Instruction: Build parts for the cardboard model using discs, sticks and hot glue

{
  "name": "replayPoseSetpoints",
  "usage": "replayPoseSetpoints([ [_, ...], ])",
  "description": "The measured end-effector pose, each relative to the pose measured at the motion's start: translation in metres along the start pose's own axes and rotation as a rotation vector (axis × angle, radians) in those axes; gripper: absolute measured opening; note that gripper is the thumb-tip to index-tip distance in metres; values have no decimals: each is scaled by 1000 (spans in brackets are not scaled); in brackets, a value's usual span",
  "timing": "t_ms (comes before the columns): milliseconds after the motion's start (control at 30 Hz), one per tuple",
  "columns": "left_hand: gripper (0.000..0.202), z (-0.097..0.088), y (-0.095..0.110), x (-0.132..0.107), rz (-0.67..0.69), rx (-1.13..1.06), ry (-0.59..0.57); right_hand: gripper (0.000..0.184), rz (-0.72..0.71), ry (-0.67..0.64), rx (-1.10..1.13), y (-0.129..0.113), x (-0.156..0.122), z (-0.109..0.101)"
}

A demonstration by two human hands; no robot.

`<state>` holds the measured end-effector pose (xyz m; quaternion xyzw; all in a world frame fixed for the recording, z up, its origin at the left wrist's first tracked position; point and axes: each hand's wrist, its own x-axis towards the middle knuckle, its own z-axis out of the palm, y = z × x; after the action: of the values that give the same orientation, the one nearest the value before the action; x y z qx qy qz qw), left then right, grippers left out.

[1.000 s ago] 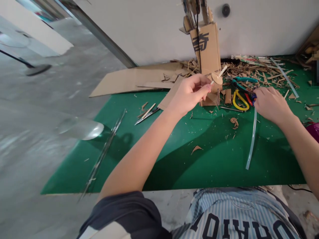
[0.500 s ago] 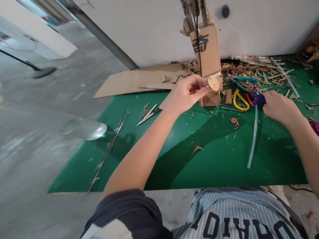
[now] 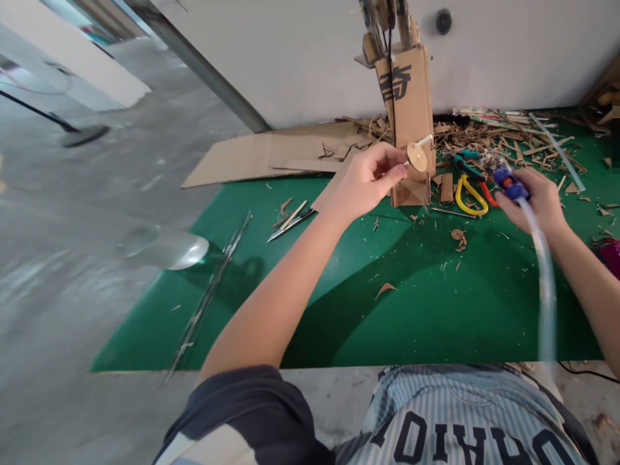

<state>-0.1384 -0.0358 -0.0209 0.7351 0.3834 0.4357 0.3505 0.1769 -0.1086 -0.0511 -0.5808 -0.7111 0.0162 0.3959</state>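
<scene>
Between thumb and fingers of my left hand (image 3: 371, 177) is a thin stick that runs through a small round cardboard disc (image 3: 417, 157). Its pale end sticks out on the far side, in front of the upright cardboard stand (image 3: 411, 123). My right hand (image 3: 541, 199) is closed around a blue hot glue gun (image 3: 509, 183), its nozzle pointing away to the upper left. A long translucent glue stick (image 3: 543, 271) hangs from the back of the gun, blurred at its lower end. Scissors with yellow and red handles (image 3: 471, 197) lie just left of the gun.
Teal-handled pliers (image 3: 465, 157) lie behind the scissors. Cardboard scraps (image 3: 513, 139) pile along the wall. A flat cardboard sheet (image 3: 256, 157), a craft knife (image 3: 293, 224) and thin clear rods (image 3: 213, 294) lie to the left. A spare glue stick (image 3: 557, 152) rests at right.
My right hand has lifted the glue gun off the table and turned it, so the glue stick swings to the right. My left hand stays nearly still with the disc.
</scene>
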Motion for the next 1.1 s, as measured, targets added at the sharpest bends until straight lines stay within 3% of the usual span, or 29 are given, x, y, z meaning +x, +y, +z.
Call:
replayPoseSetpoints([
  [67, 33, 1, -1, 0, 28, 64, -16, 27, 198, -148, 319, -13, -6, 5],
  [133, 29, 1, -1, 0, 54, 135, -36, 36, 335, -215, 572, -26, -13, 10],
  [267, 19, 4, 2, -4, 54, 212, -102, 43, 364, -218, 846, -39, -23, 20],
  [500, 2, 14, 5, -8, 52, 199, -186, 48, 404, -251, 891, -37, -26, 28],
  [767, 3, 15, 3, -8, 64, 218, -198, 51, 433, -274, 900, -35, -24, 29],
  [1100, 3, 12, 18, -10, 58, 276, -192, 48, 446, -288, 898, -32, -26, 30],
])
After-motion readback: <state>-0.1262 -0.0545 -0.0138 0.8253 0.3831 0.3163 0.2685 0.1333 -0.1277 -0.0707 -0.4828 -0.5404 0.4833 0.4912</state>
